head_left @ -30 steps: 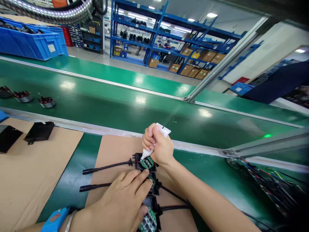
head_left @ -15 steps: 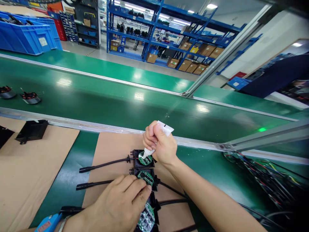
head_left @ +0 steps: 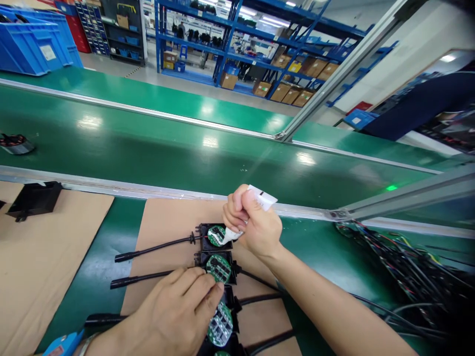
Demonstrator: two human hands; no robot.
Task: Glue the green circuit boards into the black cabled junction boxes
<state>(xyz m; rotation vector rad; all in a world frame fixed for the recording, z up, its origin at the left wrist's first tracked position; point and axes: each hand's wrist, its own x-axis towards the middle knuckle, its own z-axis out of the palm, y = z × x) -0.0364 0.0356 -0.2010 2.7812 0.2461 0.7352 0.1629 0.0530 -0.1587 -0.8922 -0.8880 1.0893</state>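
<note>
My right hand [head_left: 256,227] is closed around a white squeeze tube [head_left: 264,199], its nozzle pointing down and left. The tip meets the lower right part of a round green circuit board [head_left: 213,234], where a white streak shows. This board lies in the farthest black housing [head_left: 204,243] of a row. Bent over the near side of the second housing [head_left: 233,277] is my left hand [head_left: 181,306], with thumb and fingers at the edge of its circuit board [head_left: 218,267]; the fingertips are partly hidden. A third board [head_left: 221,324] with silvery patches lies nearer me.
Black cables [head_left: 156,248] stick out both sides of the housings, over cardboard [head_left: 163,217]. An empty black case [head_left: 35,201] lies left, a motor part [head_left: 17,144] beyond the metal rail. A wire bundle [head_left: 408,277] is at right; a metal post [head_left: 319,84] rises ahead.
The view has shifted, so the scene sits farther left. The nozzle has moved from the board's middle towards its lower right edge, and a white streak shows. My left hand stays by the second housing.
</note>
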